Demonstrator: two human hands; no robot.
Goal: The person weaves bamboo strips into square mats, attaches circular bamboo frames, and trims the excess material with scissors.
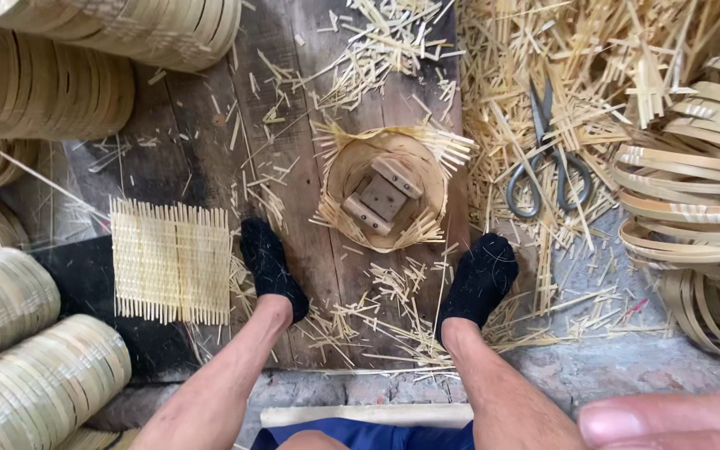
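Note:
Only part of my right hand point(668, 419) shows, a blurred finger close to the camera at the bottom right corner; what it holds, if anything, is hidden. My left hand is out of view. Below me my two feet in black socks point(270, 268) point(481, 279) rest on a dark wooden board point(210, 150). Between and just beyond them lies a round woven bamboo piece point(385, 196) with loose strip ends sticking out around it and a wooden block frame point(382, 197) pressed into its middle. A flat square woven bamboo mat point(171, 261) lies left of my left foot.
Metal scissors point(547, 162) lie on bamboo offcuts at the right. A heap of bent bamboo hoops point(693, 192) fills the right edge. Stacks of round bamboo rims point(35, 83) point(35, 358) stand along the left side. Cut strips litter the board and the floor.

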